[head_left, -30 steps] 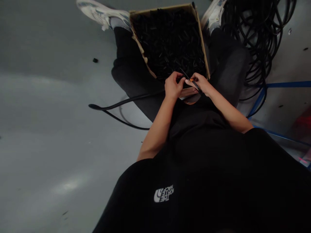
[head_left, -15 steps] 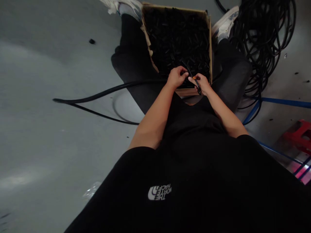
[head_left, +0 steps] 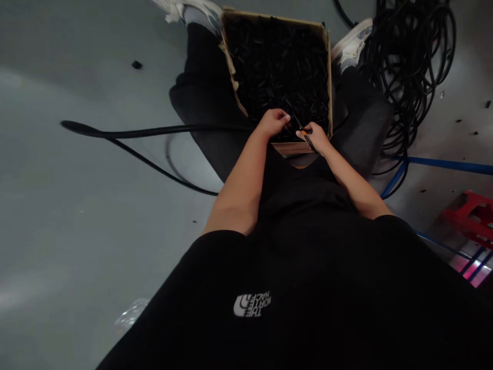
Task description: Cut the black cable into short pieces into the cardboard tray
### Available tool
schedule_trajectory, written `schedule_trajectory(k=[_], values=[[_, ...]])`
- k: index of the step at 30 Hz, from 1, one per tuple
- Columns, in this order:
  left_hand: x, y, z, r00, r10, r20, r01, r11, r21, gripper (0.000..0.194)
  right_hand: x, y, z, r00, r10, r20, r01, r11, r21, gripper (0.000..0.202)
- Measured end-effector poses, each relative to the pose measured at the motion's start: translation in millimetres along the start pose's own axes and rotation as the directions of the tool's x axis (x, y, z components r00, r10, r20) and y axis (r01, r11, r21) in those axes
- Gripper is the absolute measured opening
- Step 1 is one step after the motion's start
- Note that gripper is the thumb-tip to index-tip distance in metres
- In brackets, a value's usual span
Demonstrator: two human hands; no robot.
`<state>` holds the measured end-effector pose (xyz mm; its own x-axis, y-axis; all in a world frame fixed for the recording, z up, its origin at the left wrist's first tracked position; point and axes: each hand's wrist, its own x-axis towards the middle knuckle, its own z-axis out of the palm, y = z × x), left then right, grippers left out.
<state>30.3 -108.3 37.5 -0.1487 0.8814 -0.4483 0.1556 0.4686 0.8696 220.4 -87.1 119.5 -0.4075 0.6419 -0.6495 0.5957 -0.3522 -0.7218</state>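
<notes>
My left hand (head_left: 274,123) is closed around the end of a long black hose (head_left: 154,131), over the near part of an open cardboard box (head_left: 330,77). The hose runs out to the left across my leg and loops back on the floor. In my right hand (head_left: 316,137) are scissors (head_left: 307,137) with orange on the handle, their blades pointing up and left toward my left hand. Many short black pieces (head_left: 277,61) fill the box between my legs.
A tangled pile of black hose (head_left: 412,77) lies at the upper right. Blue bars (head_left: 450,163) and a red plastic stool (head_left: 472,213) are at the right. Clear plastic (head_left: 133,313) and a black scrap (head_left: 136,65) lie on the floor at left.
My hands have moved slightly apart, and the scissors show more clearly between them. The hose loop at the left has shifted left and upward. The whole view has moved slightly.
</notes>
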Motion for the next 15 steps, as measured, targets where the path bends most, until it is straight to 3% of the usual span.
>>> schedule_trajectory(k=[3, 6, 11, 15], values=[[-3, 11, -4.1, 0.998, 0.009, -0.065, -0.014, 0.996, -0.087, 0.035, 1, 10, -3, 0.994, 0.035, -0.108, -0.043, 0.996, -0.079, 0.046], [-8, 24, -17.1, 0.998, 0.023, -0.066, -0.036, 0.979, -0.202, 0.036, -11, 12, -15, 0.988, -0.077, -0.131, 0.048, 0.976, -0.213, 0.039], [-15, 42, -37.8, 0.996, -0.040, 0.081, 0.061, 0.962, -0.267, 0.027, -42, -3, -33, 0.963, -0.270, -0.013, 0.244, 0.889, -0.387, 0.033], [-23, 59, -33.8, 0.993, -0.077, 0.087, 0.094, 0.972, -0.217, 0.024, -42, -13, -34, 0.941, -0.333, 0.057, 0.321, 0.827, -0.462, 0.032]])
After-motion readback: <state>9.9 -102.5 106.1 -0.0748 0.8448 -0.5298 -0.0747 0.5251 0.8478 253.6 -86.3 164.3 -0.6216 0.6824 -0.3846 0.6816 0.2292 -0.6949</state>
